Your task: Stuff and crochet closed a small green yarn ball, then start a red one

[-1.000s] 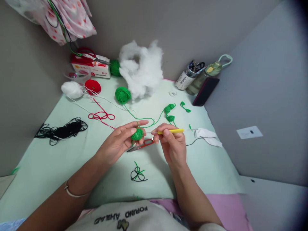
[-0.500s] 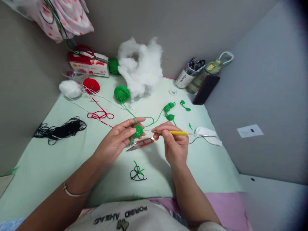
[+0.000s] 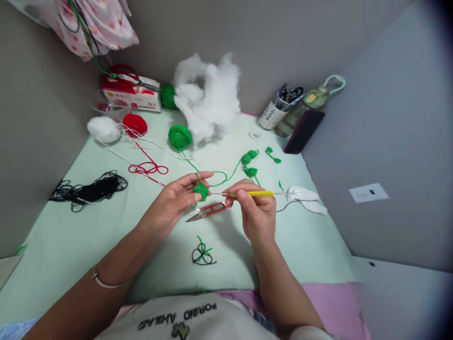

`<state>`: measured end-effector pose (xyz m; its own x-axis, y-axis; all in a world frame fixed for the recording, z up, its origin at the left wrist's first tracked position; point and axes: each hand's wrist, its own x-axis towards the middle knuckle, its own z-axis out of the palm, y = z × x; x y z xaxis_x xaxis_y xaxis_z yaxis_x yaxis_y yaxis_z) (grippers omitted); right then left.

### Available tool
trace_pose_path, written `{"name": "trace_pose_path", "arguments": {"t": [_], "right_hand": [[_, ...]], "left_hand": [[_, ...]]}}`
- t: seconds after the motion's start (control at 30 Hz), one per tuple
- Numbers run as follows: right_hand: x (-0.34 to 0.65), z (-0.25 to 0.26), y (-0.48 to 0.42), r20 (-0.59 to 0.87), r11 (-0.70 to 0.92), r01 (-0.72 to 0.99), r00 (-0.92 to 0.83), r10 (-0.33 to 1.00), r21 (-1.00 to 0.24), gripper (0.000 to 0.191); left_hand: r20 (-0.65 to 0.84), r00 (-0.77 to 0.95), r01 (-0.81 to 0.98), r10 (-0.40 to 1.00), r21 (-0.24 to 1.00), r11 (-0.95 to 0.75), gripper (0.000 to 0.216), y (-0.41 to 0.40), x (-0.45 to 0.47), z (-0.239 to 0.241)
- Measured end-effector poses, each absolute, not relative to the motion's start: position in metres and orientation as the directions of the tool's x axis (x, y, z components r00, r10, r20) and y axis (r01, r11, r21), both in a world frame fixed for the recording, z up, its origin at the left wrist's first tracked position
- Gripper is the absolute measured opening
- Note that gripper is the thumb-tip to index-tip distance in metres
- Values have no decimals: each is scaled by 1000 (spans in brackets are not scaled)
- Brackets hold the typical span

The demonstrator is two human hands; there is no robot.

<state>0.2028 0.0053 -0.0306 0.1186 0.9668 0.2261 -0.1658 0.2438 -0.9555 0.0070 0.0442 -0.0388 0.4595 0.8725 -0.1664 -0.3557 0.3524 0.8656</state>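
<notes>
My left hand [image 3: 173, 203] pinches a small round green crochet piece [image 3: 200, 191] between thumb and fingers, above the pale green table [image 3: 88, 236]. My right hand [image 3: 255, 208] grips a yellow-handled crochet hook [image 3: 252, 193], held level, its metal tip at the green piece. A green strand runs from the piece back to a green yarn ball [image 3: 180, 137]. Red thread snips [image 3: 207, 211] lie on the table just below both hands.
White stuffing [image 3: 208, 101], a white yarn ball [image 3: 104, 129], red yarn [image 3: 135, 125] and a red-white box [image 3: 131, 94] sit at the back. Black yarn [image 3: 88, 189] lies left. A pen jar [image 3: 276, 113], bottle [image 3: 304, 108] and phone [image 3: 304, 132] stand back right. White cloth [image 3: 306, 197] lies right.
Both hands stayed nearly in place. The hook slid slightly right and back toward the green piece, and my left fingers shifted a little on it.
</notes>
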Motion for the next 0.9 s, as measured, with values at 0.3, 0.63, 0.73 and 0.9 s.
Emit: {"name": "trace_pose_path", "arguments": {"t": [0.3, 0.63, 0.73, 0.9], "right_hand": [[198, -32, 9, 110, 112, -342, 26, 994, -933, 15], [197, -32, 7, 310, 317, -106, 77, 948, -943, 14], [197, -29, 7, 275, 275, -64, -1, 961, -959, 14], [197, -30, 8, 293, 293, -28, -23, 956, -956, 14]], "left_hand": [[-132, 563, -369, 816, 843, 391, 39, 37, 16, -46], [-149, 503, -355, 851, 863, 361, 60, 35, 18, -42], [-143, 471, -326, 870, 889, 322, 65, 34, 19, -40], [-134, 503, -313, 854, 893, 324, 68, 33, 18, -40]]}}
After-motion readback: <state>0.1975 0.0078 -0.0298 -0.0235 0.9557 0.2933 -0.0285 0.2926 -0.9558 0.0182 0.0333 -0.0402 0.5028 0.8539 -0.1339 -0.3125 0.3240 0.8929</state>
